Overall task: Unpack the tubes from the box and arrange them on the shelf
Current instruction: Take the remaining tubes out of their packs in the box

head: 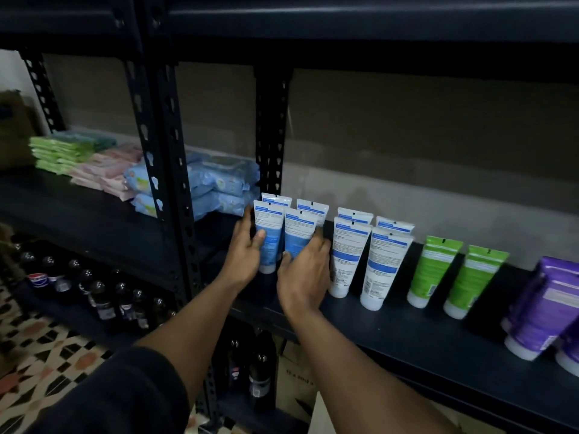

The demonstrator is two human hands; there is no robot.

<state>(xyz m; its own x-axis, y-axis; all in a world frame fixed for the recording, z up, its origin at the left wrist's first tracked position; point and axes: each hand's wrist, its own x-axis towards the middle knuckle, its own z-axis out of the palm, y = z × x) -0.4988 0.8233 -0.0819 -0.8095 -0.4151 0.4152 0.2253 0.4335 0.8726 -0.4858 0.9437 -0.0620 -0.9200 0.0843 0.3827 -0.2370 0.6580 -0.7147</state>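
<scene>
Wrapping the left blue tube (268, 233) is the left grip (246, 258); the right grip (305, 277) seemingly clasps the right blue tube (297, 234).

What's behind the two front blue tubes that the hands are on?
Two rear blue tubes stand there; only their crimped tops show. Their bodies and caps are covered by the front pair.
</scene>
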